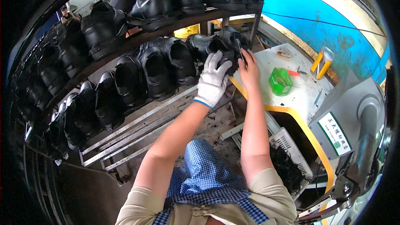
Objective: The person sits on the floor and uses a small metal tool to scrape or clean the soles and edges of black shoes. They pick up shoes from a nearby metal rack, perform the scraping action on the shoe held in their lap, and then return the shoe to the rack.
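Gloved left hand [213, 78] and bare right hand [248, 69], fingers curled, both gripping 1 black shoe [231, 43] on the rack [137, 39].

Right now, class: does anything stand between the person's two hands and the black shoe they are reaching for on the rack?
Nothing visible does. The gloved left hand and bare right hand both already touch the black shoe on the rack's lower shelf.
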The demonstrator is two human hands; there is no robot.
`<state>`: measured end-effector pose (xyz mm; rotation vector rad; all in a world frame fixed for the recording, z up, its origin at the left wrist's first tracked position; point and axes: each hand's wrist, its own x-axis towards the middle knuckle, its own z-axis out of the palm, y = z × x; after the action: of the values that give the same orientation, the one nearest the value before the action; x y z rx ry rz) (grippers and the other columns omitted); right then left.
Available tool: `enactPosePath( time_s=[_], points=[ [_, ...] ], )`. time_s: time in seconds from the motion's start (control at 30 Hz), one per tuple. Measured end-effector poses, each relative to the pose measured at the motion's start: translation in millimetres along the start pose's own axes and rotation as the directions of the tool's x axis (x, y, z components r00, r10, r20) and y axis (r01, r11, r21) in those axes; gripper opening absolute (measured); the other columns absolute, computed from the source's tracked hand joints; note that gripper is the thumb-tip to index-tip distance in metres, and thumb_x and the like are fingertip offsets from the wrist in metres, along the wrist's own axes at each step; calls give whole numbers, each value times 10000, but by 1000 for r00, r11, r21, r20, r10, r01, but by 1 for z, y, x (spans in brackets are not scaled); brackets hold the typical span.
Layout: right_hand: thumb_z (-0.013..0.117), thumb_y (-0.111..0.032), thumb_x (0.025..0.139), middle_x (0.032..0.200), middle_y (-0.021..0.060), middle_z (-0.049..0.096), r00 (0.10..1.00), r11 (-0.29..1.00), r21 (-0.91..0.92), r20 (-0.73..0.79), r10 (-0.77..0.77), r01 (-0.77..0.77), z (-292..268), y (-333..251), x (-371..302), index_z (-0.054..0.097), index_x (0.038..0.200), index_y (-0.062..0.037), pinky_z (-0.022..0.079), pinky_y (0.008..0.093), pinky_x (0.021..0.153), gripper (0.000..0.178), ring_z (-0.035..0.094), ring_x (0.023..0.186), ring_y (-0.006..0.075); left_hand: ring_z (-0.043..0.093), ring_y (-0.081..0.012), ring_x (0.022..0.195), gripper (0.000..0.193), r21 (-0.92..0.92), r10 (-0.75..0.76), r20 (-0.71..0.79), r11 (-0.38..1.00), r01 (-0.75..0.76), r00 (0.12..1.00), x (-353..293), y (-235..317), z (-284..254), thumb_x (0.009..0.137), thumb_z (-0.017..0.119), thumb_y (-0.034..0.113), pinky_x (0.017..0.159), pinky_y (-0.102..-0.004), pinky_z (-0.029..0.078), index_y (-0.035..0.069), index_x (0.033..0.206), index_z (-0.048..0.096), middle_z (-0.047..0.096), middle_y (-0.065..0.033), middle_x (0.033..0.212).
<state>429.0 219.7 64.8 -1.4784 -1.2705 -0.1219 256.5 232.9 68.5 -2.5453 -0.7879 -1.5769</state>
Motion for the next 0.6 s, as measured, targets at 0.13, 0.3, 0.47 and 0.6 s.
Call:
enactPosePath(
  time_s=[0.13, 0.3, 0.47, 0.6],
  points=[
    [600, -213, 943, 1408, 153, 510, 996, 998, 59, -87, 23, -18, 17, 19, 6, 589, 1294, -115, 509, 416, 911, 365, 608, 1132, 338, 477, -461, 1254, 483, -62, -114, -2, 992, 114, 993, -7, 4, -13, 723, 674, 8, 1043, -464, 443, 80, 1198, 623, 442, -273, 1390],
    [621, -120, 944, 1134, 139, 661, 980, 964, 257, -162, 111, -67, 19, -8, -53, 594, 1258, -54, 521, 329, 831, 322, 661, 974, 222, 606, -382, 1042, 242, -459, 81, 274, 886, 56, 958, -72, 49, -90, 824, 650, 101, 886, -425, 514, 44, 1058, 634, 609, -197, 1114],
    [533, -220, 1017, 972, 111, 697, 974, 897, 393, -16, 227, -202, 33, -24, -65, 614, 1229, -55, 499, 301, 799, 281, 653, 876, 175, 670, -323, 900, 227, -322, -2, 559, 921, 219, 829, -179, 40, -193, 882, 646, 143, 764, -414, 539, 73, 1096, 673, 672, -139, 1027],
    [517, -212, 1012, 1231, 207, 608, 965, 987, 139, -260, -38, 76, 38, 1, -35, 608, 1263, -73, 466, 427, 935, 301, 599, 1084, 302, 690, -288, 912, 194, -133, -472, 516, 780, 612, 715, -249, 50, -293, 887, 630, 90, 816, -352, 546, 19, 1059, 684, 694, -150, 1014]
  ],
)
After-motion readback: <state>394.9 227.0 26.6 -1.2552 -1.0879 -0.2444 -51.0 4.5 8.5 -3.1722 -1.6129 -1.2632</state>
